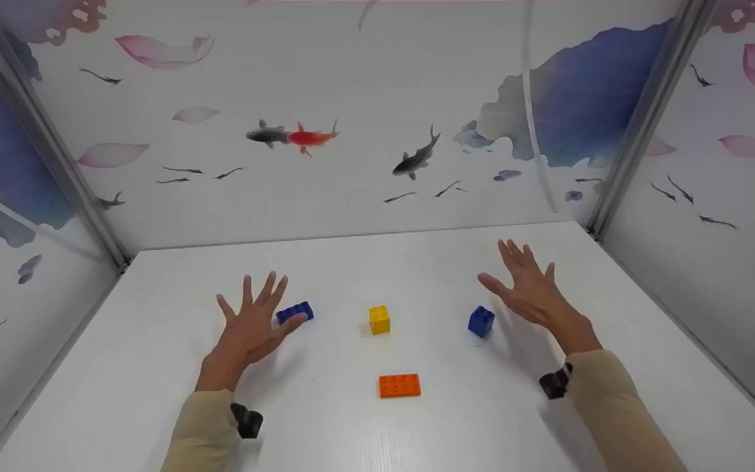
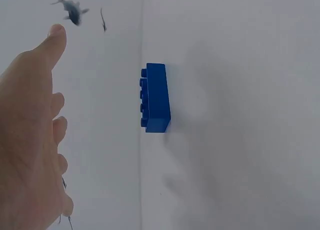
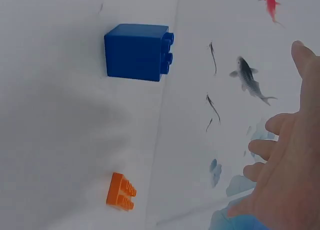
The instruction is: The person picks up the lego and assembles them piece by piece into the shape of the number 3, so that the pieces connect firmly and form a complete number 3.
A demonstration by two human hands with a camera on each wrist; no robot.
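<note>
My left hand (image 1: 253,328) is held over the table with its fingers spread, holding nothing. Its thumb overlaps the end of a long blue toy brick (image 1: 295,313) in the head view; in the left wrist view that blue brick (image 2: 158,97) stands apart from the hand. On the right, my right hand (image 1: 535,292) also has spread fingers and an unfilled palm. A blocky blue brick (image 1: 481,322) lies left of it, studs showing in the right wrist view (image 3: 135,52). A small orange brick (image 3: 120,192) appears there too, unseen in the head view.
A yellow brick (image 1: 379,320) stands mid-table between the hands. Closer to me lies a flat orange brick (image 1: 400,385) with studs up. Walls printed with fish (image 1: 417,160) and petals enclose the white table (image 1: 325,426) at the back and both sides.
</note>
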